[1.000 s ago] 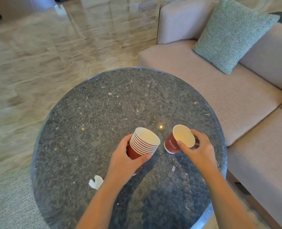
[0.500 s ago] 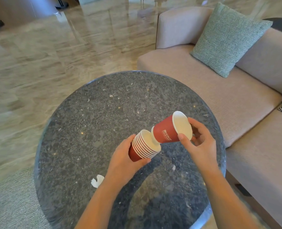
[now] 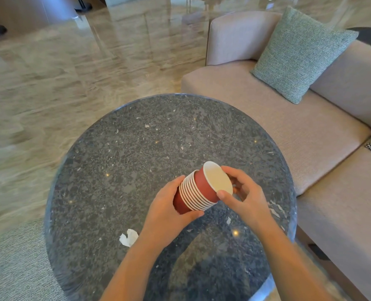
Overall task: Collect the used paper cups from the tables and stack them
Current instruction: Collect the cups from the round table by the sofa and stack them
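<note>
Cup (image 3: 208, 187) now half inside stack (image 3: 191, 197); right hand (image 3: 243, 196) pinches cup rim, left hand (image 3: 169, 210) grips stack. Needs final push.

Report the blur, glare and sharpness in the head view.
Head view: the marble floor at left is smeared by blur, with bright reflections beyond; the round table shows small glints; the stack of paper cups and the top paper cup look sharp.

The left hand (image 3: 165, 213) hides the base of the cup stack (image 3: 194, 193), and the table (image 3: 115, 170) is cut off below.
</note>
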Tool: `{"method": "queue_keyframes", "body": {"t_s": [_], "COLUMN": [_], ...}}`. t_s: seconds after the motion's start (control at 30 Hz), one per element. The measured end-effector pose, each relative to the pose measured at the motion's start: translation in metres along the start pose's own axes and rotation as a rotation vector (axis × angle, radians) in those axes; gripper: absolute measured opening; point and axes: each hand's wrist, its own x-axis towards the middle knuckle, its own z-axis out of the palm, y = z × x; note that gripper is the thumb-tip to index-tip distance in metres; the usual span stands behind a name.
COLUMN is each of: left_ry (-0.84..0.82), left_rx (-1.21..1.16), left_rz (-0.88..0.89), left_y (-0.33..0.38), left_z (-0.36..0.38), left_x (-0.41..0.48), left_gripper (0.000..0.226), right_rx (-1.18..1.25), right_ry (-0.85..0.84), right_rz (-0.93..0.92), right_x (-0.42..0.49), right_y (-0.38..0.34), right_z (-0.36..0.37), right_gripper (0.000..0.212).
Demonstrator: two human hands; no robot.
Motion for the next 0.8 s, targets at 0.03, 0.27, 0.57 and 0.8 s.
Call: {"method": "queue_keyframes", "body": {"t_s": [0.03, 0.27, 0.57, 0.8], "left_ry": [-0.002, -0.008, -0.005, 0.0], "left_rx": [-0.007, 0.0, -0.016, -0.036], "left_rz": [0.006, 0.027, 0.018, 0.016], "left_y": [0.001, 0.007, 0.011, 0.008], "left_z": [0.001, 0.003, 0.002, -0.017], "left_x": [-0.001, -0.006, -0.023, -0.039], "left_gripper": [0.082, 0.081, 0.085, 0.082], "right_rx": [-0.004, -0.077, -0.101, -0.106], "right_ry": [-0.014, -0.071, -0.126, -0.141], "right_rz": [0.008, 0.052, 0.074, 0.097], "right_x": [0.0, -0.003, -0.017, -0.028], "right_y": [0.001, 0.004, -0.001, -0.014], "right_z": [0.0, -0.002, 0.003, 0.019], "right_gripper": [0.05, 0.051, 0.054, 0.058]}}
